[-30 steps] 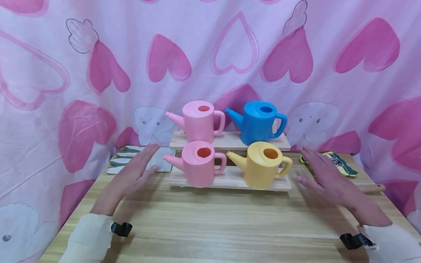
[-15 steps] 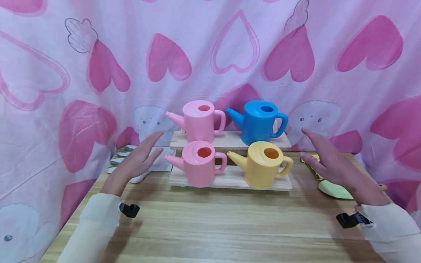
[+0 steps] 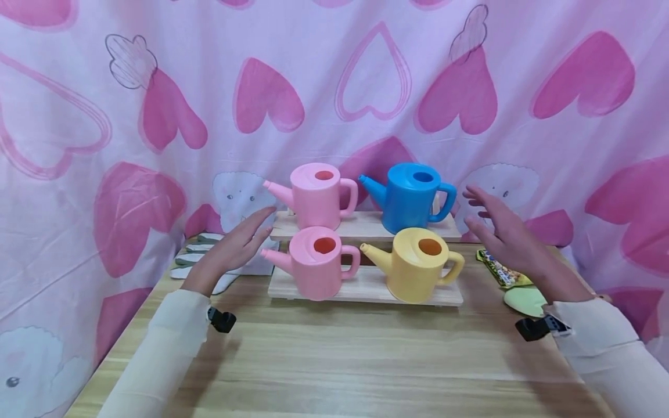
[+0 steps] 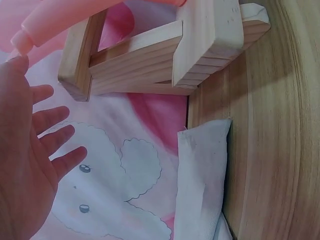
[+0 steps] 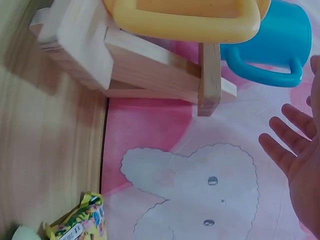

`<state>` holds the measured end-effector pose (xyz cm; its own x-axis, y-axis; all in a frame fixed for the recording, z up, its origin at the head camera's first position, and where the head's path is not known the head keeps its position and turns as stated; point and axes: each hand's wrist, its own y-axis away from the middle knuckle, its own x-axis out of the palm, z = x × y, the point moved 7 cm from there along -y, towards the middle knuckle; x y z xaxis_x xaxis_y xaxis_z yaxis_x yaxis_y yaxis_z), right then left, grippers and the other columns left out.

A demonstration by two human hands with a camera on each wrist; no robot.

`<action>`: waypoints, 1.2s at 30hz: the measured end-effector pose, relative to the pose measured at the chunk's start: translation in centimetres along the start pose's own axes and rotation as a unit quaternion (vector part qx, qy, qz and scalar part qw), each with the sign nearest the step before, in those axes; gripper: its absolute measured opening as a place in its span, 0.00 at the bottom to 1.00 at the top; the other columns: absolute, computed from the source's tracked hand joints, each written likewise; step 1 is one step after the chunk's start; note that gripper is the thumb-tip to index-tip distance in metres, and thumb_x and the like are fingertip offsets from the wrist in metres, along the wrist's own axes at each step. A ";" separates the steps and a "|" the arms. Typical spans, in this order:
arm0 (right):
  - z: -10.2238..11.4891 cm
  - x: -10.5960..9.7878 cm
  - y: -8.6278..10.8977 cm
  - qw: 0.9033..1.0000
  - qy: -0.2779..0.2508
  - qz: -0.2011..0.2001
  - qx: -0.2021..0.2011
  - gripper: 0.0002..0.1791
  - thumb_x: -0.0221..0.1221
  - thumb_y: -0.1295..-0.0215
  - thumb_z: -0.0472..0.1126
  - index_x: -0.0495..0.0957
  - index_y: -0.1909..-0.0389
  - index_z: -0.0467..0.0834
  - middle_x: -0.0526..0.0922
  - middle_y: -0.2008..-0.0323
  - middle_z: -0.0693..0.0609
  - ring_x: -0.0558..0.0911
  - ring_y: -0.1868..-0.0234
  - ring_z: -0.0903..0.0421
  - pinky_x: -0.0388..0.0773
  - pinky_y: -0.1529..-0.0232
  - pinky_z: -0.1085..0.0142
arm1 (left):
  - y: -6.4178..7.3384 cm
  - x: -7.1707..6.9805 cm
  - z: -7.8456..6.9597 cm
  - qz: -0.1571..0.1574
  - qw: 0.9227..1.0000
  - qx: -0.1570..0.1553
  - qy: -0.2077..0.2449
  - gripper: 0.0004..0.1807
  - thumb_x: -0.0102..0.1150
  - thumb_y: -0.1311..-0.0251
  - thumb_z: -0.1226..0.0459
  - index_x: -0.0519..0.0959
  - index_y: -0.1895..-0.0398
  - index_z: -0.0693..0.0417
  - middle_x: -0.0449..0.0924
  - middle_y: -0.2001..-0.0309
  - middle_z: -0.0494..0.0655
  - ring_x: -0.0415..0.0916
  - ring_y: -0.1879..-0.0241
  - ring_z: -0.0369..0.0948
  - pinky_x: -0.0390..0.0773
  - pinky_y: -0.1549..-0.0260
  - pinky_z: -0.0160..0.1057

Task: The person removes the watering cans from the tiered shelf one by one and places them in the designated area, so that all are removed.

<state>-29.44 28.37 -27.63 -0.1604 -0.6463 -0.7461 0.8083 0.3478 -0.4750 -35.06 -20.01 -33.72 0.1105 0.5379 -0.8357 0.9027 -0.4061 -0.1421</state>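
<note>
My left hand (image 3: 230,251) is raised with extended fingers left of the stand, holding nothing. In the left wrist view, its thumb overlaps the tip of a pink spout (image 4: 65,22); contact cannot be told. On the right, my right hand (image 3: 504,237) hovers with loosely bent fingers near the handle of the blue watering can (image 3: 410,197), apart from it. Beside that can on the upper shelf (image 3: 360,225) stands a light pink watering can (image 3: 316,200). The lower shelf (image 3: 366,288) bears a darker pink watering can (image 3: 316,267) and a yellow watering can (image 3: 415,267).
White and green gloves (image 3: 253,264) lie left of the wooden stand. To the right are a yellow printed packet (image 3: 502,270) and a pale green trowel-like blade (image 3: 524,301), partly behind my right arm. A heart-patterned curtain (image 3: 360,75) hangs behind the table (image 3: 334,360).
Both hands have risen and moved inward, toward the stand. The right hand's fingers have bent somewhat, and the pale green blade has come into view. The watering cans have stayed put.
</note>
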 end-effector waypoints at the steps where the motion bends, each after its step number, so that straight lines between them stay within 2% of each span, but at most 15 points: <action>1: 0.0 0.1 -0.3 1.000 -0.003 0.001 0.002 0.38 0.55 0.21 0.40 0.49 0.17 0.53 0.63 0.26 0.40 0.66 0.30 0.35 0.68 0.41 0.29 | -0.1 0.1 0.1 0.005 1.000 -0.003 0.002 0.38 0.39 0.21 0.42 0.48 0.16 0.44 0.46 0.18 0.50 0.43 0.20 0.54 0.53 0.32 0.71; 4: 0.0 0.3 -1.1 1.000 -0.013 0.002 0.008 0.36 0.52 0.19 0.42 0.50 0.17 0.52 0.63 0.26 0.39 0.67 0.30 0.34 0.69 0.42 0.29 | -0.5 0.4 0.2 0.017 1.000 -0.009 0.008 0.38 0.39 0.22 0.41 0.49 0.16 0.42 0.47 0.18 0.48 0.43 0.20 0.54 0.53 0.32 0.72; 6: -0.1 0.4 -1.4 1.000 -0.020 -0.002 0.007 0.35 0.52 0.19 0.41 0.51 0.17 0.52 0.65 0.26 0.40 0.68 0.31 0.34 0.73 0.36 0.45 | -0.8 0.6 0.2 0.023 1.000 -0.008 0.011 0.38 0.39 0.22 0.40 0.50 0.16 0.42 0.47 0.18 0.48 0.43 0.20 0.53 0.53 0.33 0.72; 8: -0.1 0.4 -1.7 0.999 -0.031 -0.006 0.007 0.34 0.52 0.19 0.40 0.53 0.18 0.51 0.66 0.27 0.40 0.68 0.31 0.35 0.73 0.36 0.62 | -1.2 0.7 0.1 0.026 1.000 -0.005 0.008 0.38 0.39 0.22 0.40 0.52 0.16 0.42 0.48 0.18 0.49 0.43 0.20 0.53 0.53 0.32 0.73; 10: -0.1 0.5 -1.8 0.999 -0.039 -0.007 0.011 0.33 0.52 0.19 0.40 0.54 0.18 0.50 0.66 0.28 0.40 0.69 0.32 0.35 0.71 0.44 0.77 | -1.5 0.9 0.0 0.030 1.000 -0.001 0.007 0.37 0.39 0.22 0.40 0.54 0.17 0.43 0.48 0.18 0.50 0.43 0.20 0.53 0.52 0.32 0.72; 11: -0.2 0.5 -1.9 0.999 -0.041 -0.006 0.015 0.33 0.52 0.19 0.40 0.54 0.18 0.51 0.66 0.28 0.41 0.70 0.32 0.36 0.70 0.49 0.81 | -1.7 0.9 0.0 0.032 0.999 0.000 0.008 0.37 0.39 0.22 0.40 0.54 0.17 0.44 0.48 0.18 0.51 0.43 0.20 0.54 0.53 0.33 0.72; 13: -0.1 0.5 -2.0 0.999 -0.042 -0.003 0.025 0.33 0.52 0.19 0.42 0.54 0.18 0.51 0.66 0.27 0.42 0.70 0.32 0.37 0.76 0.48 0.75 | -1.9 1.0 -0.1 0.034 0.999 0.001 0.009 0.37 0.39 0.22 0.40 0.56 0.17 0.45 0.49 0.19 0.52 0.44 0.21 0.54 0.53 0.33 0.73; 15: -0.1 0.6 -2.2 0.999 -0.039 -0.002 0.035 0.33 0.51 0.19 0.43 0.54 0.18 0.51 0.66 0.27 0.44 0.70 0.32 0.39 0.80 0.45 0.62 | -2.0 1.0 -0.2 0.033 0.999 0.001 0.016 0.36 0.40 0.22 0.41 0.56 0.18 0.47 0.52 0.19 0.52 0.47 0.21 0.55 0.55 0.33 0.72; 17: 0.0 0.6 -2.4 0.998 -0.043 -0.002 0.041 0.32 0.51 0.19 0.42 0.55 0.18 0.50 0.66 0.27 0.43 0.70 0.32 0.39 0.79 0.43 0.49 | -2.1 0.9 -0.1 0.030 0.999 0.001 0.023 0.36 0.41 0.21 0.42 0.58 0.18 0.48 0.54 0.20 0.52 0.50 0.22 0.55 0.57 0.33 0.71; 19: 0.1 0.7 -2.6 0.998 -0.042 -0.002 0.046 0.32 0.51 0.18 0.42 0.55 0.19 0.48 0.67 0.28 0.42 0.70 0.32 0.39 0.75 0.42 0.40 | -2.2 0.8 0.0 0.026 0.999 -0.001 0.028 0.36 0.42 0.22 0.42 0.58 0.19 0.49 0.57 0.21 0.52 0.53 0.23 0.56 0.59 0.34 0.70; 20: 0.1 0.8 -2.7 0.998 -0.044 -0.002 0.048 0.31 0.50 0.18 0.41 0.56 0.19 0.46 0.67 0.28 0.41 0.71 0.33 0.38 0.75 0.42 0.40 | -2.2 0.8 0.1 0.024 0.999 -0.003 0.030 0.36 0.43 0.22 0.42 0.59 0.20 0.49 0.58 0.22 0.52 0.55 0.24 0.56 0.61 0.34 0.70; 25: 0.0 1.0 -3.0 0.997 -0.047 -0.009 0.065 0.28 0.49 0.17 0.42 0.58 0.21 0.44 0.70 0.31 0.41 0.76 0.38 0.37 0.78 0.46 0.44 | -2.3 0.7 0.5 0.013 0.998 -0.013 0.056 0.36 0.50 0.25 0.41 0.62 0.21 0.47 0.61 0.24 0.52 0.64 0.30 0.58 0.72 0.40 0.66; 27: -0.2 1.0 -3.1 0.996 -0.052 -0.016 0.072 0.28 0.49 0.17 0.43 0.60 0.22 0.43 0.71 0.33 0.41 0.78 0.41 0.36 0.81 0.49 0.47 | -2.3 0.7 0.6 0.008 0.997 -0.014 0.072 0.36 0.52 0.26 0.42 0.63 0.22 0.46 0.62 0.24 0.52 0.66 0.31 0.58 0.73 0.41 0.66; 31: -0.4 1.0 -3.2 0.995 -0.057 -0.027 0.078 0.26 0.49 0.18 0.45 0.63 0.24 0.43 0.74 0.36 0.41 0.82 0.46 0.37 0.84 0.53 0.63 | -2.2 1.2 1.0 0.004 0.993 -0.018 0.119 0.34 0.52 0.25 0.44 0.62 0.22 0.45 0.61 0.24 0.52 0.62 0.29 0.59 0.70 0.39 0.67; 36: -0.6 1.2 -3.5 0.994 -0.060 -0.036 0.085 0.26 0.50 0.18 0.46 0.66 0.26 0.41 0.76 0.39 0.40 0.85 0.52 0.38 0.84 0.58 0.69 | -2.0 2.0 1.6 0.001 0.981 -0.026 0.190 0.34 0.50 0.23 0.45 0.58 0.20 0.42 0.56 0.21 0.52 0.55 0.25 0.59 0.70 0.38 0.66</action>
<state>-32.77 26.83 -27.15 -0.1617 -0.7453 -0.6468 0.8830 0.1834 -0.4321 -37.27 -19.35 -35.92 0.2500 0.7783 -0.5760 0.9214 -0.3740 -0.1054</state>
